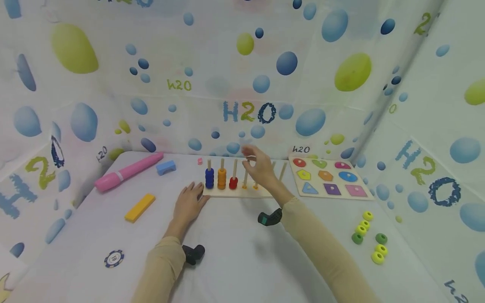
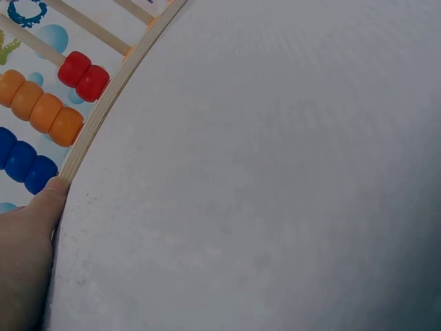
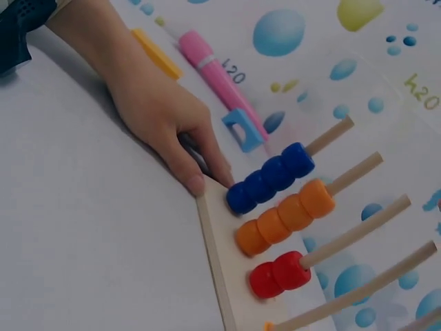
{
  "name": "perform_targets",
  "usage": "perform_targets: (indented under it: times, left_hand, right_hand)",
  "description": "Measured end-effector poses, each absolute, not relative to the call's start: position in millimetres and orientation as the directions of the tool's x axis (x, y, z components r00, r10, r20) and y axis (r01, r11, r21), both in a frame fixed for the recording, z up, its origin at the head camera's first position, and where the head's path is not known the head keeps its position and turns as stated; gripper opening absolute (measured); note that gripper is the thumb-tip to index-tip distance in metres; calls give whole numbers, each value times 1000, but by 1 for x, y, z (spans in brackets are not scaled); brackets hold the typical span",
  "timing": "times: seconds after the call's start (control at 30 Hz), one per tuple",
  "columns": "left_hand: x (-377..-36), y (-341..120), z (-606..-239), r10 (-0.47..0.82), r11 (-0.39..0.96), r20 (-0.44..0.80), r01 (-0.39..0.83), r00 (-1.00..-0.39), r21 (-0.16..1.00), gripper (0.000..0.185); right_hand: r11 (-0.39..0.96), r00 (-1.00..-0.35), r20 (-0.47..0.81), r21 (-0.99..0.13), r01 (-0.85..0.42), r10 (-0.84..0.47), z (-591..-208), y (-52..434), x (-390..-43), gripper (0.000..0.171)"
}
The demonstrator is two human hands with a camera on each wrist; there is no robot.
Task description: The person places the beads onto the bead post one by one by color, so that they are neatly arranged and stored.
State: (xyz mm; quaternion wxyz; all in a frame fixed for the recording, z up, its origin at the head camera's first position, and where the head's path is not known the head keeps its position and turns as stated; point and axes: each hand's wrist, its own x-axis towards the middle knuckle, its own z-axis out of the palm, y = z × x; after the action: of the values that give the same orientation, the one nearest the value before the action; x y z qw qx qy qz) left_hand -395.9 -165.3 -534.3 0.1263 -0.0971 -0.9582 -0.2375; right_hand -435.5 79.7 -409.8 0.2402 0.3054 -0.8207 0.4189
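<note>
**Three pegs filled, the rest of the rack still to go**

Your left hand [image 1: 188,205] lies flat on the table [image 1: 235,261], fingers relaxed, thumb touching the near left corner of the wooden peg rack [image 1: 236,192] in the middle of the frame. Your right hand [image 1: 259,166] hovers over the middle pegs, blurred, so I cannot tell whether it holds a ring.

Judging by the rack, you are partway through. The blue stack [image 3: 270,178] has four rings, the orange stack [image 3: 286,215] four, the red stack [image 3: 281,274] two. The next pegs to the right show only a small orange piece at the base. A loose cluster of yellow and green rings [image 1: 369,237] waits at the lower right, well apart from the rack.
</note>
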Motion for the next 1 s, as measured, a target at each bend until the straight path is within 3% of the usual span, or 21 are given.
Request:
perform_targets:
  times: [0.23,0.4,0.7,1.0]
  left_hand:
    - [-396,-165,-536,138,863,285,256,-948,435,58]
    - [-397,-166,-538,141,862,291,261,-946,434,58]
    - [-396,-168,-537,143,858,287,263,-947,442,58]
    - [-396,-166,-536,153,853,291,275,-944,443,58]
  right_hand:
    - [461,-733,653,-599,-655,-192,-406,130,-428,36]
    - [535,-741,661,-586,-609,-119,-407,183,-420,34]
    - [662,-807,589,-620,-421,38,-426,271,-401,30]
    - [743,-864,476,-636,-209,165,-469,353,-354,34]
